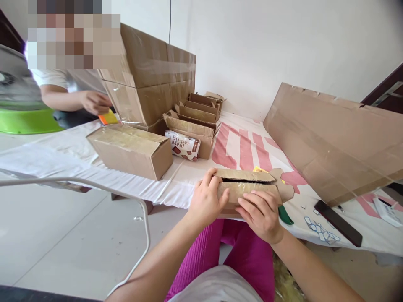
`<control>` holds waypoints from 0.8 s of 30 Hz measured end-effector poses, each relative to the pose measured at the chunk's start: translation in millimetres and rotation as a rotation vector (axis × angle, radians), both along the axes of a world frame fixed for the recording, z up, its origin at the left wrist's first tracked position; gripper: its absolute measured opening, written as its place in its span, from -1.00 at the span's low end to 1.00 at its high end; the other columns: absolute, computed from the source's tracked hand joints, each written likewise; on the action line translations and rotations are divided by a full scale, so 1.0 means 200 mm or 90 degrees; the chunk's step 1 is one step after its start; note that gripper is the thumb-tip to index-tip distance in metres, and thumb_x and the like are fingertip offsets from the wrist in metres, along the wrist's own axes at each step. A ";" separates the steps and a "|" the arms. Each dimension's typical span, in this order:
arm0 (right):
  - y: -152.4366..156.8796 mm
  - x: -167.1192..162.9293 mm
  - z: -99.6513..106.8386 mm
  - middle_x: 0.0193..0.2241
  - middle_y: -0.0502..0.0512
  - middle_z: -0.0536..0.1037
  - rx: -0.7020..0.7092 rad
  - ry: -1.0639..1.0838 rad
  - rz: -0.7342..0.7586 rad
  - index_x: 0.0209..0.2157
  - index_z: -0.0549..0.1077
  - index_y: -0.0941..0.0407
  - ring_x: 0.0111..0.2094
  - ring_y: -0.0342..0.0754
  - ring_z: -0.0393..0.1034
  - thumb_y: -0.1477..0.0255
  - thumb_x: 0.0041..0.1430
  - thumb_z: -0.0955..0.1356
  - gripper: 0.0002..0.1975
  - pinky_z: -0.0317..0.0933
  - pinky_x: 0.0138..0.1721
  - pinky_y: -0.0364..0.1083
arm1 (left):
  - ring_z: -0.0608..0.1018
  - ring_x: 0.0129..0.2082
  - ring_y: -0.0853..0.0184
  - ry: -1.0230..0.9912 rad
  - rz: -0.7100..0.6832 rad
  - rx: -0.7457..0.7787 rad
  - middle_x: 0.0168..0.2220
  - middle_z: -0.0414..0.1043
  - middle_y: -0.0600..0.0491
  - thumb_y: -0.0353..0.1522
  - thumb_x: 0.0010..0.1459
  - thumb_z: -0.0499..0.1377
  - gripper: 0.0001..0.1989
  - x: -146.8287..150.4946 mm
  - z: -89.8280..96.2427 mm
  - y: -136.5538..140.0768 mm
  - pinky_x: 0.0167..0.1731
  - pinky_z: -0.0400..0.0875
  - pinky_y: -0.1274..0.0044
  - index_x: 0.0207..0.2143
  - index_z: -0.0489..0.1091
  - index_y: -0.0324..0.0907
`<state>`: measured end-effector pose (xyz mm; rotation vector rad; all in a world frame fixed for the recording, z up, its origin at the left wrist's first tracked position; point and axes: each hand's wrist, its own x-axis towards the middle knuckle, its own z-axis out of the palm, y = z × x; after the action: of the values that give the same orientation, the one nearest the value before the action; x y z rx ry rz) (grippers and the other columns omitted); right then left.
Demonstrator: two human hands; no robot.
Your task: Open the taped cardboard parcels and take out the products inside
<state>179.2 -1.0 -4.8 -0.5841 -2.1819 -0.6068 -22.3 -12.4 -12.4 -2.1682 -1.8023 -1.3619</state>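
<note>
A small brown cardboard box [248, 191] sits at the table's front edge, before my body. Its two long top flaps are folded inward, with a dark narrow gap between them. End flaps [285, 191] stick out at its right end. My left hand [208, 195] grips the box's left end, fingers curled over the top edge. Across the near flap, my right hand [262, 214] holds the front side with bent fingers. What lies inside the box is hidden.
A closed box [129, 149], a "Super Meal" packet [183, 145] and a row of open boxes [192, 126] stand left. Large cartons [157, 75] rise behind. A phone [338, 222] lies right, near a big cardboard sheet [330, 142]. Another person's hand [96, 102] holds something orange-yellow.
</note>
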 end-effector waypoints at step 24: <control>0.17 -0.05 0.15 -0.54 -0.03 0.48 -0.396 0.217 -0.118 -0.41 0.35 0.07 -0.49 -0.10 0.39 0.43 0.26 0.24 -0.85 0.27 -0.36 -0.11 | 0.45 0.06 0.09 0.025 -0.013 0.024 0.07 0.30 -0.18 -0.32 0.19 0.11 -0.80 0.00 -0.02 0.02 -0.08 0.40 0.27 -0.15 0.21 -0.14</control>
<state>169.6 33.4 24.9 -1.1320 -1.9800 0.1038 -21.9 -8.8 -17.1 -2.1848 -1.7313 -1.3365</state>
